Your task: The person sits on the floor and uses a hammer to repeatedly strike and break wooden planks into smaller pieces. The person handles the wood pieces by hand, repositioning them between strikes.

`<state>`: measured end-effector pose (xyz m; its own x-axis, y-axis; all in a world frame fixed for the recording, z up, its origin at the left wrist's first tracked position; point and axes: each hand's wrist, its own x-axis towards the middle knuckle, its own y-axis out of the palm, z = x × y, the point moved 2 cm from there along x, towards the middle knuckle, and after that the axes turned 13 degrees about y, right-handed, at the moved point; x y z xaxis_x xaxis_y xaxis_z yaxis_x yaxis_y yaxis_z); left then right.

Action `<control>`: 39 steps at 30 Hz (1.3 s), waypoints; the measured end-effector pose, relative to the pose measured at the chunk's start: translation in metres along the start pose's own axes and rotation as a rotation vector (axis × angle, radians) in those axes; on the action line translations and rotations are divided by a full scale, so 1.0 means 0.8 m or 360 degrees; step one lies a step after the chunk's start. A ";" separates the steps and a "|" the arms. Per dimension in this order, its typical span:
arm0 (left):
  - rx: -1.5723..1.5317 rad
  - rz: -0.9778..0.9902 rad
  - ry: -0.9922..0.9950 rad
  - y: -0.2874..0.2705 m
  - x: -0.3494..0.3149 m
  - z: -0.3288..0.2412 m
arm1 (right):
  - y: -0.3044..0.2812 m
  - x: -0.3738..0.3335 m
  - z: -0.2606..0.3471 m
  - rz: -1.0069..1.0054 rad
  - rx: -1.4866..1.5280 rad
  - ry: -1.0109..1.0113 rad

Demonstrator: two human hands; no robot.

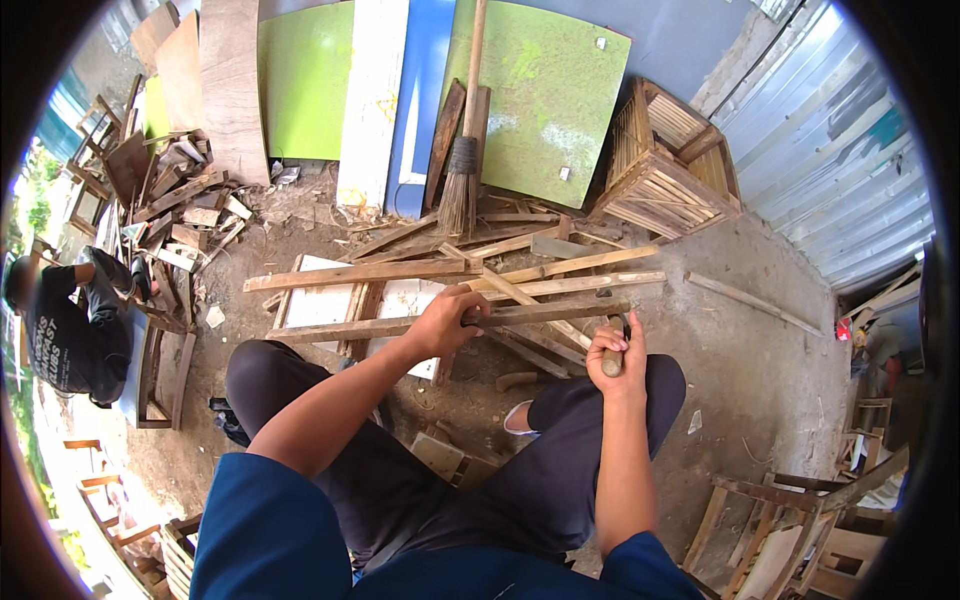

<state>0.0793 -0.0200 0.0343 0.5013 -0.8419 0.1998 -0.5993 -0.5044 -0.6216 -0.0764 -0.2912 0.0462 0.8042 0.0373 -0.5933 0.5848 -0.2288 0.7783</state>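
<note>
My left hand (pixel 447 322) is wrapped over a long wooden strip (pixel 375 328) that runs crosswise in front of my knees. My right hand (pixel 617 352), by the strip's right end, is closed round the short wooden handle of a hand tool (pixel 613 360). Dark metal shows just above that handle; the tool's exact kind is hard to make out. Just beyond my left hand, another wooden strip (pixel 365 273) lies across a wooden frame with white panels (pixel 312 300). Several loose battens (pixel 570 286) cross one another beyond the right end.
A person in black (pixel 75 330) sits at the left near a scrap wood heap (pixel 190 205). A broom (pixel 461 185) leans on green boards (pixel 545 100) at the back. A slatted wooden crate (pixel 670 165) stands back right. Wooden frames (pixel 775 525) lie at lower right.
</note>
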 end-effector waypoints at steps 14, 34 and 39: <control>0.0034 -0.0017 -0.0137 0.013 -0.008 -0.006 | -0.002 0.000 0.004 -0.0035 0.0027 0.0057; 0.0499 -0.0594 0.0287 0.056 -0.048 0.006 | -0.016 -0.002 0.017 -0.0130 -0.0004 0.0048; 0.0283 -0.0605 0.0082 0.054 -0.048 0.012 | -0.019 0.003 0.019 -0.0162 -0.0003 0.0049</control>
<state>0.0403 -0.0078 -0.0073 0.6315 -0.6131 0.4746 -0.2587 -0.7437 -0.6165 -0.0852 -0.3027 0.0295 0.7437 0.0902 -0.6624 0.6636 -0.2205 0.7149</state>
